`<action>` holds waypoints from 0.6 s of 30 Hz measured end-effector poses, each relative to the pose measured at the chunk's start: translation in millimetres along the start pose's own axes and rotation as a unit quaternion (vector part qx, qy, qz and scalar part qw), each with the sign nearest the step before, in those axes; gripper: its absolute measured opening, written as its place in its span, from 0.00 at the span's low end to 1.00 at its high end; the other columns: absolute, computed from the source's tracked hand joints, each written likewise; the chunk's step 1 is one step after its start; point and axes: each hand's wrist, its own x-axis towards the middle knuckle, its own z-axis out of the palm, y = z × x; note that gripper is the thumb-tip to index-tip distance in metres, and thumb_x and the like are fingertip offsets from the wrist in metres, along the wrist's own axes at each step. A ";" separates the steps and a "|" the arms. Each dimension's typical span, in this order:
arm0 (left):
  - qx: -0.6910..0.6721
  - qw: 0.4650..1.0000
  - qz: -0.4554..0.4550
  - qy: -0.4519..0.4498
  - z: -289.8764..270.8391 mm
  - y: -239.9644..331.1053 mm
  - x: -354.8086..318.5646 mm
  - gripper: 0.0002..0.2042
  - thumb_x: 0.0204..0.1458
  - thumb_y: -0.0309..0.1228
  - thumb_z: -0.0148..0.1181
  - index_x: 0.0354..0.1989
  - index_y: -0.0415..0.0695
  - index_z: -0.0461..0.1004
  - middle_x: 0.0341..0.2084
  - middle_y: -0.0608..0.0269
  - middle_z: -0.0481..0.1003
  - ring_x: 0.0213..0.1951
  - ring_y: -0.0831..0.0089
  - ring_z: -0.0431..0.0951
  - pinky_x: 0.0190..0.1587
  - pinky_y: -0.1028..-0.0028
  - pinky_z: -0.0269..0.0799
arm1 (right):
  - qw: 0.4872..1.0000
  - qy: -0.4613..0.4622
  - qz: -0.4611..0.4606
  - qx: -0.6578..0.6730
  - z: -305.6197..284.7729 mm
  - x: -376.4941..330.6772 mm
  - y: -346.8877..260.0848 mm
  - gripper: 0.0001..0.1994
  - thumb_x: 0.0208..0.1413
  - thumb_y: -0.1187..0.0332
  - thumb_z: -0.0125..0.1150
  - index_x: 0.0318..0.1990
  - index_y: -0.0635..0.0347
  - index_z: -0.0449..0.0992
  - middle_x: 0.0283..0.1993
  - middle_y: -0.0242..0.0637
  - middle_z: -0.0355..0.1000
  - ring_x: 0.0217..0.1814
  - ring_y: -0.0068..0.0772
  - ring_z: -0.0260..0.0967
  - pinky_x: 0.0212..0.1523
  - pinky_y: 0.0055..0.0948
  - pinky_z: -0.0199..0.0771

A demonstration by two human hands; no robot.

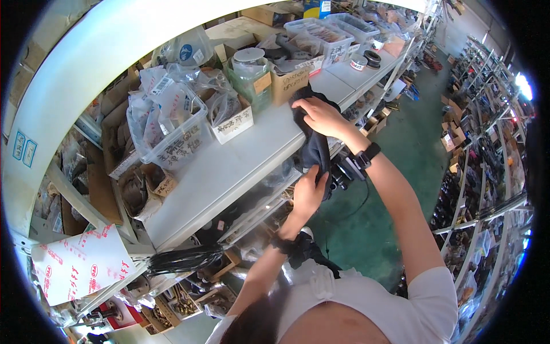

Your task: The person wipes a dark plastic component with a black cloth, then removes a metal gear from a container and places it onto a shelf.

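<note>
A black cloth (314,146), perhaps a garment, hangs over the front edge of the grey shelf (269,135). My right hand (321,114), a dark band on its wrist, is closed on the cloth's upper end where it lies on the shelf top. Lower down, my left hand (308,192) pinches the cloth's hanging end just off the shelf edge. Close beside the cloth, below my right wrist, is a black device (348,169) with a cable; what it hangs from is hidden.
Clear plastic bins (172,135) and cardboard boxes (290,83) of bagged parts line the shelf. A round tin (358,61) and black rings (372,58) sit farther along. Lower shelves hold more parts. Right of me, a green-floored aisle (412,149) runs beside a packed rack (487,143).
</note>
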 end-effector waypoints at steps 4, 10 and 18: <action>-0.012 1.000 -0.011 -0.022 12.1 -3.2 -24.3 0.11 0.48 0.34 0.54 0.31 0.38 0.65 0.23 0.42 0.69 0.29 0.45 0.69 0.27 0.57 0.64 | 0.998 0.004 -0.068 0.001 -7.4 -22.2 -1.1 0.17 0.42 0.76 0.49 0.43 0.55 0.65 0.39 0.43 0.67 0.46 0.45 0.62 0.49 0.37 0.61; -0.030 0.999 0.013 0.031 10.6 -1.1 -2.4 0.10 0.48 0.32 0.54 0.32 0.38 0.66 0.22 0.41 0.69 0.29 0.45 0.69 0.28 0.58 0.65 | 0.998 -0.024 -0.030 -0.042 -4.7 4.4 -1.2 0.17 0.42 0.76 0.49 0.43 0.54 0.66 0.37 0.41 0.68 0.45 0.43 0.64 0.47 0.36 0.64; 0.008 0.999 0.010 -0.034 12.5 -17.0 -15.9 0.11 0.49 0.36 0.52 0.33 0.40 0.66 0.23 0.44 0.71 0.27 0.46 0.71 0.28 0.57 0.67 | 0.998 -0.054 -0.038 0.012 -18.2 -27.4 -6.6 0.21 0.40 0.83 0.44 0.45 0.56 0.63 0.41 0.47 0.63 0.45 0.50 0.62 0.46 0.38 0.64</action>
